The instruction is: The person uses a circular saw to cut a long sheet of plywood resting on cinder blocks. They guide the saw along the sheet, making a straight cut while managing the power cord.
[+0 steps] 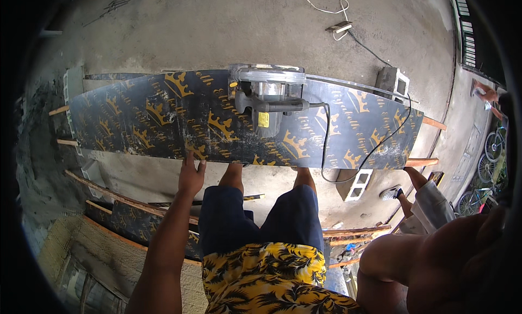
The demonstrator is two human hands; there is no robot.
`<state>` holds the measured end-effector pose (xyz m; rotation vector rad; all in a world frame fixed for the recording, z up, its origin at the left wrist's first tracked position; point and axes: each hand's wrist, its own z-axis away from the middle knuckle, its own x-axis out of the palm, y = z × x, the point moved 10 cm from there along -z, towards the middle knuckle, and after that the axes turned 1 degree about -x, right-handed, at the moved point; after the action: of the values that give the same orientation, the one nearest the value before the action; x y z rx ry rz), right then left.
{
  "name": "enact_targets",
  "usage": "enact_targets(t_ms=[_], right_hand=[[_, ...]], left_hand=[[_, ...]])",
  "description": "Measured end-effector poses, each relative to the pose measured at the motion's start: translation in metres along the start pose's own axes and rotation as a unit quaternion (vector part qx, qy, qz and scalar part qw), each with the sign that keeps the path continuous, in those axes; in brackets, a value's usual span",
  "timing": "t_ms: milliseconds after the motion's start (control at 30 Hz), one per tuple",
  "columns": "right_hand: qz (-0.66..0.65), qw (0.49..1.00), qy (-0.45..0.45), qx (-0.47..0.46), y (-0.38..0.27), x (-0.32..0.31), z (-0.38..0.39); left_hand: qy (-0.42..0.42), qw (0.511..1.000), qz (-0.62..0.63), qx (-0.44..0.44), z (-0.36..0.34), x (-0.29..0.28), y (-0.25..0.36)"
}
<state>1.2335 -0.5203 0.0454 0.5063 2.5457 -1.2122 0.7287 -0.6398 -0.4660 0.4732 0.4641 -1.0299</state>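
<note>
A long black board (179,115) printed with gold crowns and lettering lies across in front of me. My left hand (191,175) touches its near edge, left of the middle, with fingers stretched onto the top face and thumb apart. A handheld circular saw (267,102) with a grey body rests on the board toward the far edge, beyond my left hand. From its handle a dark cord (325,145) loops over the board's right half. At the lower right a bare bent arm (391,259), apparently mine, enters large; my right hand is out of view.
Concrete blocks (356,184) and wooden strips (434,122) show around the board. A power socket (340,27) lies on the concrete floor beyond. Another person in light shorts (432,208) stands at the right. More boards (133,221) and timber lie behind me; bicycles (492,154) stand far right.
</note>
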Motion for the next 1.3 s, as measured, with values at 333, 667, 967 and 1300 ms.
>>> enact_targets(t_ms=[333, 667, 967, 1300], right_hand=[[0.132, 0.73, 0.439, 0.507, 0.117, -0.206, 0.37], [0.077, 0.705, 0.533, 0.461, 0.062, -0.447, 0.457], [-0.009, 0.717, 0.546, 0.433, 0.044, -0.532, 0.468], [0.071, 0.812, 0.016, 0.58, 0.212, -0.097, 0.385]], left_hand=[[-0.04, 0.997, 0.045, 0.044, 0.023, 0.044, 0.095], [-0.055, 0.997, -0.026, 0.052, 0.031, 0.098, 0.106], [-0.018, 0.998, -0.019, 0.054, 0.018, 0.074, 0.111], [0.084, 0.993, 0.049, 0.071, 0.019, 0.035, 0.171]])
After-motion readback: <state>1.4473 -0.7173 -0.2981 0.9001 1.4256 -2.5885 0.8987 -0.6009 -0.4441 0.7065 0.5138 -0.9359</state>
